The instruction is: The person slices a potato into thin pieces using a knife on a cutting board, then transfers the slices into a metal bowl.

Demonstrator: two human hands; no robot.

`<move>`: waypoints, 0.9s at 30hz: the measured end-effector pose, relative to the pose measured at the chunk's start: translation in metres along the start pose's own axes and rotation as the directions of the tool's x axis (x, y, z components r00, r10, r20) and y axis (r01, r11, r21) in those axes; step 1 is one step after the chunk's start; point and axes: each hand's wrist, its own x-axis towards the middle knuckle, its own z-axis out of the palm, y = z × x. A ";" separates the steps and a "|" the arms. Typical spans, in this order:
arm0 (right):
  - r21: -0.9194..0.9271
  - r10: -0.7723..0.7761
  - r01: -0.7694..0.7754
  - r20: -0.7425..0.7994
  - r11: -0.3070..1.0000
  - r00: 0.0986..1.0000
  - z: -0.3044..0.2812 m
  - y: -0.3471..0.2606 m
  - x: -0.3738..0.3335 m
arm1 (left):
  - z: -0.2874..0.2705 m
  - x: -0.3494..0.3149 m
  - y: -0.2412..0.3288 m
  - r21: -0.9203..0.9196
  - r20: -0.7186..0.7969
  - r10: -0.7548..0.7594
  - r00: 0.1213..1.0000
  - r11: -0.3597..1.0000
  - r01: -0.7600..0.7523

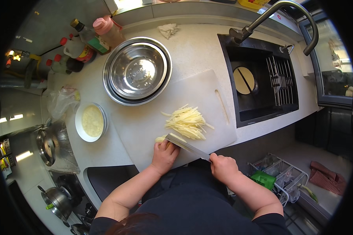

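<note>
My right hand [224,168] is wrapped round the handle of a kitchen knife [190,149] near the front edge of a white cutting board [137,125]. Its blade reaches left to the fingertips of my left hand [164,157], which press down on pale yellow pieces [160,139] that look like sliced potato. How many slices lie under those fingers is hidden. Just beyond the blade, a loose heap of thin pale yellow strips [187,122] rests on the board.
Nested steel bowls [168,72] stand beyond the board, and a white bowl [79,121] with pale contents sits left of it. A black sink [228,74] with a curved tap [262,17] lies to the right. Bottles [91,39] line the back left; a clear plastic bag [60,101] lies below them.
</note>
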 end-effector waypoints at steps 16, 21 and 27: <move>0.096 -0.009 0.010 -0.015 0.995 1.000 0.008 0.001 0.009 | 0.000 -0.001 0.000 0.008 -0.021 0.000 1.000 1.000 0.000; 0.018 0.026 -0.028 0.075 0.999 0.997 0.003 -0.002 0.009 | -0.002 0.003 0.002 -0.003 -0.059 0.009 0.998 1.000 -0.009; 0.063 -0.013 0.014 -0.022 0.998 1.000 0.027 -0.017 0.047 | 0.000 0.003 0.002 0.036 -0.065 0.006 0.998 0.999 -0.003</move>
